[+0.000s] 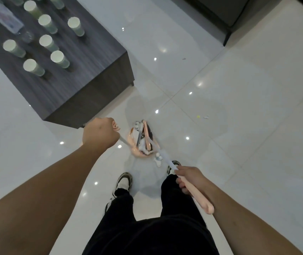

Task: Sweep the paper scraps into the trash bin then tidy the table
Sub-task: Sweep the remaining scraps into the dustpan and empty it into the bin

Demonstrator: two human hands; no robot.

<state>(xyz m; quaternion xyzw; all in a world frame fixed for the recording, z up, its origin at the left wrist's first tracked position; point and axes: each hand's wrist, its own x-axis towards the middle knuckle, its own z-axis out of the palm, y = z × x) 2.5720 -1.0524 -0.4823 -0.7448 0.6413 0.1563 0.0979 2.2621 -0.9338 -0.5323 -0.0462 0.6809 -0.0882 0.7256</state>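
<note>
Head camera looks steeply down at floor [239, 126].

L hand [101, 132] on dustpan handle [124, 140], R hand [189, 178] on broom handle [196, 194].

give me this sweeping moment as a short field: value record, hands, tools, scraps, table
left hand: left hand grips the dustpan handle
right hand: right hand grips the pink broom handle
tools: broom head sits against the dustpan on the floor
scraps: white paper scraps beside the dustpan; small bits farther right
table: dark table holds paper cups
</note>
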